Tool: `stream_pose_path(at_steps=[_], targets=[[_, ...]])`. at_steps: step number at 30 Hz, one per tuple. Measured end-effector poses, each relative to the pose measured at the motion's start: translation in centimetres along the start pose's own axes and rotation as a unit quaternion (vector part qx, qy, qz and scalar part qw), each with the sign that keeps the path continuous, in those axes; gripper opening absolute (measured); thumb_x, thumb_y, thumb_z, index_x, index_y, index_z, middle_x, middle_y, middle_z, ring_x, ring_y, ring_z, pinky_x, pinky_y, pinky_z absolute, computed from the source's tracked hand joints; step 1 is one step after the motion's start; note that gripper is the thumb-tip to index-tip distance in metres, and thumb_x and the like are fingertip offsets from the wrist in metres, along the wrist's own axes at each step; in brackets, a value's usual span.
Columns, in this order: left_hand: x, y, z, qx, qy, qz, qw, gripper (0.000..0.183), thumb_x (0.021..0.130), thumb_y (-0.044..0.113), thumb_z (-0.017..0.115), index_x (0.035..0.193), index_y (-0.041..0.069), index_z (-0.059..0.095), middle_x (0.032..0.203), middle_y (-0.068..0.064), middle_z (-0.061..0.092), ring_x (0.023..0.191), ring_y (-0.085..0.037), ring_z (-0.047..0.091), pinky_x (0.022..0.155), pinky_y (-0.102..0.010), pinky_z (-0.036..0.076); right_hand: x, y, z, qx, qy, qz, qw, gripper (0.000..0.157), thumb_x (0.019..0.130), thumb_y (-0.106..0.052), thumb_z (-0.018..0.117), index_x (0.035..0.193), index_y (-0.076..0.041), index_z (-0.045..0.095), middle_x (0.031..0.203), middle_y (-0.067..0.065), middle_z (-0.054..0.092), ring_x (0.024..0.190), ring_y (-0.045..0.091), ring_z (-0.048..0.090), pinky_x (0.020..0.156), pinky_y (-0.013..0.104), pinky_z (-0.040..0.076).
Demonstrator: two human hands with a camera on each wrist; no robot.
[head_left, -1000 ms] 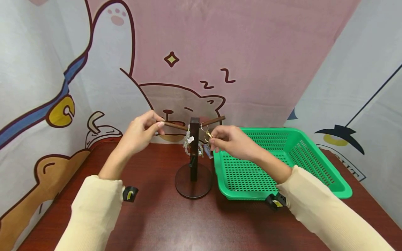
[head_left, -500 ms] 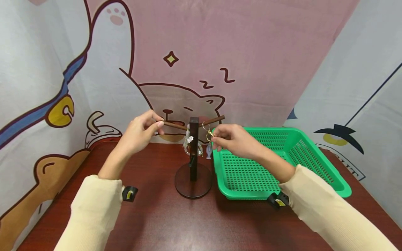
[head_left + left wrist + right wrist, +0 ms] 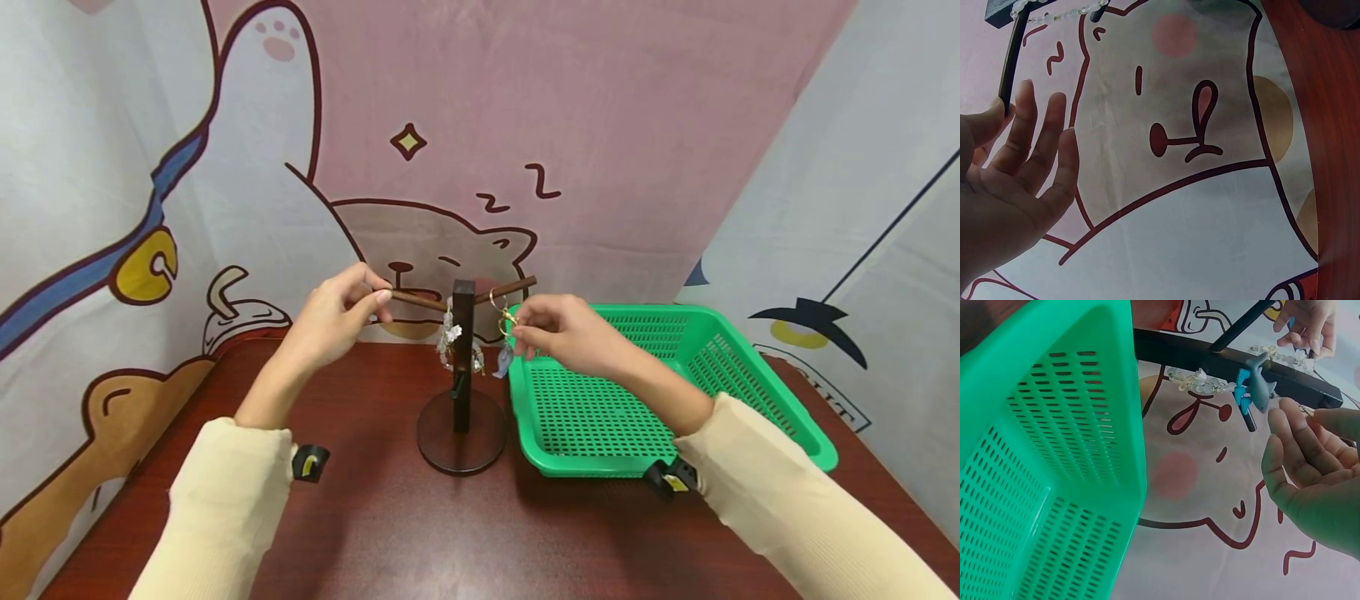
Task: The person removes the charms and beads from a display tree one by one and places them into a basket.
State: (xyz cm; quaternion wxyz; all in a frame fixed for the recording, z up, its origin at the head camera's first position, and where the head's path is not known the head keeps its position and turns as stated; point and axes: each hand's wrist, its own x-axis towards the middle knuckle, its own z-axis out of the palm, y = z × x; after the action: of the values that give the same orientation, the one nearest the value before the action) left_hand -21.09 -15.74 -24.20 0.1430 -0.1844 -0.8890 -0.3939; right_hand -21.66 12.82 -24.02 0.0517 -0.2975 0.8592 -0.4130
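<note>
A dark wooden stand [image 3: 463,358] with a round base and side pegs stands mid-table. My left hand [image 3: 330,321] pinches the outer end of its left peg [image 3: 422,301] between thumb and index finger; in the left wrist view the other fingers spread loosely. My right hand [image 3: 566,335] pinches the gold clasp of a keychain, whose upper ring appears to be around the right peg [image 3: 513,288]. Its grey-blue fish-shaped charm [image 3: 504,362] dangles below, shown with a blue bow [image 3: 1241,389] in the right wrist view. Clear beaded strands with white flowers [image 3: 453,333] hang by the post.
A green plastic basket [image 3: 525,425] with perforated walls sits right of the stand, beneath my right forearm. Behind the reddish-brown table [image 3: 360,517] hangs a cloth [image 3: 615,142] printed with cartoon animals.
My right hand has shifted slightly right, drawing the keychain and its ring outward along the right peg. The charm has swung. My left hand has stayed on the left peg.
</note>
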Motion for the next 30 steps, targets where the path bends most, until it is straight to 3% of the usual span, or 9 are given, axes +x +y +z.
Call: stream_pose_path(at_steps=[16, 30], targets=[[0.1, -0.1, 0.1, 0.002, 0.002, 0.000, 1.0000, 0.009, 0.093, 0.015, 0.054, 0.097, 0.007, 0.057, 0.072, -0.004, 0.065, 0.051, -0.014, 0.039, 0.050, -0.027, 0.032, -0.5, 0.4, -1.0, -0.005, 0.021, -0.013, 1.000, 0.009, 0.090, -0.006, 0.056, 0.082, -0.003, 0.058, 0.070, 0.002, 0.064, 0.065, 0.018, 0.059, 0.060, 0.029, 0.044], [0.0, -0.2, 0.1, 0.000, -0.001, -0.003, 1.0000, 0.011, 0.093, 0.016, 0.054, 0.097, 0.006, 0.057, 0.072, -0.004, 0.065, 0.051, -0.014, 0.041, 0.050, -0.027, 0.034, -1.2, 0.5, -2.0, -0.019, 0.026, -0.011, 0.999, 0.008, 0.091, -0.008, 0.056, 0.087, -0.003, 0.060, 0.071, 0.002, 0.064, 0.067, 0.018, 0.061, 0.061, 0.031, 0.044]])
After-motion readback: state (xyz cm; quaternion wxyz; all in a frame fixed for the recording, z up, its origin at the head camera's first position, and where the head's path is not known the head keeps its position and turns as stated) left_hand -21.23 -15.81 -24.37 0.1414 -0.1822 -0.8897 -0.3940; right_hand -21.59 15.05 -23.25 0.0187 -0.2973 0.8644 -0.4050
